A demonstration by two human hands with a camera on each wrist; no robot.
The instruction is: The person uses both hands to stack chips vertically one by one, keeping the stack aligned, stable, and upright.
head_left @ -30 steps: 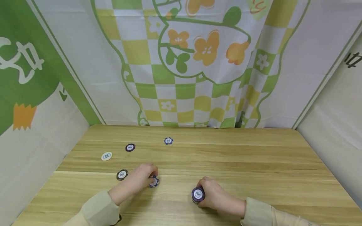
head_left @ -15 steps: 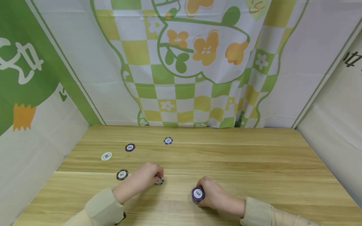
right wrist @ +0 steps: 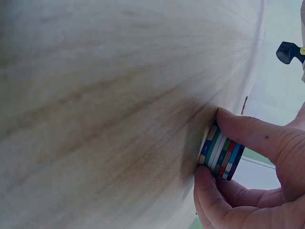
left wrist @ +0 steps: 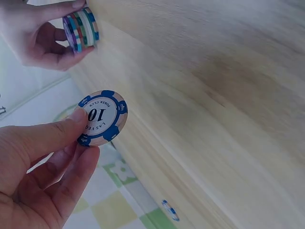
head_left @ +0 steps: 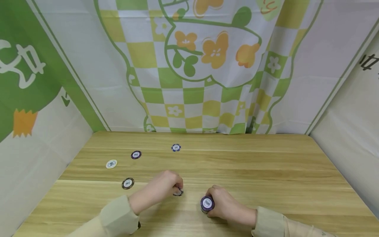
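Between thumb and fingers, my left hand (head_left: 164,187) pinches a blue-and-white poker chip (left wrist: 104,117) marked 10, held above the table in the left wrist view. My right hand (head_left: 226,204) grips a short stack of poker chips (head_left: 207,204) from its right side. A purple chip marked 500 tops that stack. In the right wrist view, the stack's edge (right wrist: 221,152) shows several colours, with thumb and fingers on opposite sides and its base at the tabletop. The left hand's chip is a short way left of the stack.
Loose chips lie flat on the wooden table (head_left: 266,164): a black 100 chip (head_left: 128,183), a pale 50 chip (head_left: 111,164), a purple 500 chip (head_left: 136,154) and a blue 10 chip (head_left: 176,147). Patterned cloth (head_left: 195,98) hangs behind the table's far edge.
My left hand has moved right with the pinched chip, closer to the stack. The right hand and the stack have stayed in place.
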